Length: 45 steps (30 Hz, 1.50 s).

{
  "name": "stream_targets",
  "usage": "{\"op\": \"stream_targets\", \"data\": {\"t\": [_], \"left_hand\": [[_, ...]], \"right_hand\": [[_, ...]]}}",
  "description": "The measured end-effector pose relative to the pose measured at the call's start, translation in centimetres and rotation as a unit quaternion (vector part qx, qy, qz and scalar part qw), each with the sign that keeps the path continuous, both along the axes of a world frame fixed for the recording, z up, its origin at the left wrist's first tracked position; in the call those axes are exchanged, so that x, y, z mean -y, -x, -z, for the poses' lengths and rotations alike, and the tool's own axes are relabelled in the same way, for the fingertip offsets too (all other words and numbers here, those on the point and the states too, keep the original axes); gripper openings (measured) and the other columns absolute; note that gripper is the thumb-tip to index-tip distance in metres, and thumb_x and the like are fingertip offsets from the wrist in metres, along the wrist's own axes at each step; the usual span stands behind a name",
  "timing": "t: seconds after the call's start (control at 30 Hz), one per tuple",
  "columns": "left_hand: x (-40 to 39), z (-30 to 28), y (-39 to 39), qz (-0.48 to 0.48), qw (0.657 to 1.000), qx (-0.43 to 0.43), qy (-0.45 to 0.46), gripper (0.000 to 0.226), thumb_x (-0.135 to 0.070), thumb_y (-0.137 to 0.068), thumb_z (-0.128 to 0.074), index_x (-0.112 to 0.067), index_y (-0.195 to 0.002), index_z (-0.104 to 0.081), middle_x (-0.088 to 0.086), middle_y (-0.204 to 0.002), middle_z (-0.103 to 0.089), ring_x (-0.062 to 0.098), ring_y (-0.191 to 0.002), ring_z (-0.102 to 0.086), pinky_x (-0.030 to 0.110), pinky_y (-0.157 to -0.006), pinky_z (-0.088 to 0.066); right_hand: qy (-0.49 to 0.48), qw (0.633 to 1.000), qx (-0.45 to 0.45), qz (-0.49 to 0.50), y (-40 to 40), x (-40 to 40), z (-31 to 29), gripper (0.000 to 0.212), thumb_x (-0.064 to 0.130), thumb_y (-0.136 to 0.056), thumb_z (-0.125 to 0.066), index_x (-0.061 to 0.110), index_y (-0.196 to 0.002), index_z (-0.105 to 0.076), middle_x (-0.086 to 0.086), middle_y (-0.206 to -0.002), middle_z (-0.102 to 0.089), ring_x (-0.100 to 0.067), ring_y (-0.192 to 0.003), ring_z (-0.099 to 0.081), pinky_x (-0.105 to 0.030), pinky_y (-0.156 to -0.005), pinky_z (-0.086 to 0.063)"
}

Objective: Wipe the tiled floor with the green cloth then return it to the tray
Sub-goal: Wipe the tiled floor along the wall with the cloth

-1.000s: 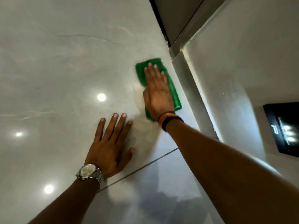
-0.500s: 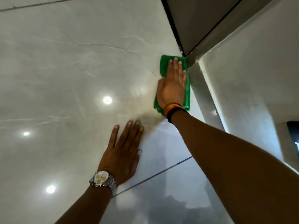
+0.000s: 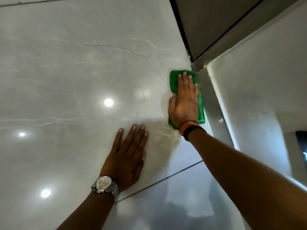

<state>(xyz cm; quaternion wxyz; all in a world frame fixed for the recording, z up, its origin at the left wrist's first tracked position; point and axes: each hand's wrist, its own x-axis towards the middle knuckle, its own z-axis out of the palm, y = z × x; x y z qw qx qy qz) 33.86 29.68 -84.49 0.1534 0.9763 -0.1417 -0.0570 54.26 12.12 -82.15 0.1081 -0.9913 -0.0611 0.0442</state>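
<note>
Cloth at the wall's foot

Floor (image 3: 83, 63) tiles shine pale and glossy. Left of the cloth, the left hand (image 3: 127, 156) lies flat with fingers spread and holds nothing, likely propping the person's weight. The right hand (image 3: 184, 103), fingers together, presses the green cloth (image 3: 174, 77) flat to the tile, tight beside the wall (image 3: 249, 97), probably to clean that edge. No tray shows.

You see the green cloth (image 3: 201, 107) folded into a long strip, lying flat on the glossy pale marbled tiled floor (image 3: 83, 63), right of frame centre, its edge against the skirting.
</note>
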Motion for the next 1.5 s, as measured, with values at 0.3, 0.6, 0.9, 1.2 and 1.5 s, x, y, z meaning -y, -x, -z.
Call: {"op": "stream_targets", "data": {"t": [0.3,0.6,0.9,1.2,1.5], "left_hand": [[0.0,0.1,-0.1,0.003,1.0,-0.015,0.001,0.072,-0.034,-0.104,-0.04,-0.006,-0.169,-0.023,0.014,-0.18,-0.016,0.033,-0.167,-0.012,0.062,-0.133,-0.013],[-0.1,-0.1,0.0,0.001,1.0,-0.009,0.004,0.071,-0.033,-0.105,-0.039,-0.006,-0.169,-0.025,0.015,-0.179,-0.018,0.034,-0.167,-0.013,0.063,-0.133,-0.014],[0.0,0.1,0.0,0.003,1.0,-0.027,0.0,0.072,-0.034,-0.105,-0.041,-0.008,-0.17,-0.022,0.012,-0.18,-0.016,0.032,-0.167,-0.014,0.063,-0.132,-0.013],[0.1,-0.2,-0.1,0.003,1.0,-0.005,-0.015,0.074,-0.033,-0.103,-0.044,-0.005,-0.169,-0.024,0.014,-0.18,-0.016,0.034,-0.167,-0.012,0.063,-0.132,-0.015],[0.0,-0.4,-0.2,0.005,1.0,-0.015,-0.006,0.073,-0.033,-0.103,-0.045,-0.006,-0.168,-0.028,0.014,-0.178,-0.023,0.035,-0.166,-0.017,0.065,-0.129,-0.022]], "right_hand": [[-0.034,0.99,-0.009,-0.137,-5.7,-6.4,-0.1,0.067,0.021,-0.096,-0.038,0.012,-0.161,-0.022,-0.007,-0.171,-0.021,-0.024,-0.159,-0.013,-0.042,-0.131,-0.004],[-0.005,1.0,-0.003,-0.012,-4.0,-2.8,-0.1,0.069,0.028,-0.095,-0.037,0.015,-0.162,-0.022,-0.004,-0.171,-0.02,-0.023,-0.16,-0.012,-0.047,-0.13,-0.006],[-0.024,0.96,-0.022,-0.279,-1.8,-7.7,-0.6,0.066,0.025,-0.099,-0.041,0.017,-0.162,-0.022,-0.003,-0.171,-0.022,-0.022,-0.16,-0.011,-0.044,-0.131,-0.001],[-0.03,0.997,-0.007,0.068,-8.6,-6.7,0.2,0.067,0.026,-0.1,-0.034,0.009,-0.162,-0.015,-0.009,-0.172,-0.013,-0.026,-0.16,-0.007,-0.047,-0.13,-0.003],[-0.07,0.971,-0.061,-0.221,-1.0,-4.9,-1.0,0.062,0.021,-0.1,-0.041,0.015,-0.16,-0.027,-0.004,-0.17,-0.023,-0.02,-0.159,-0.013,-0.046,-0.131,-0.004]]}}
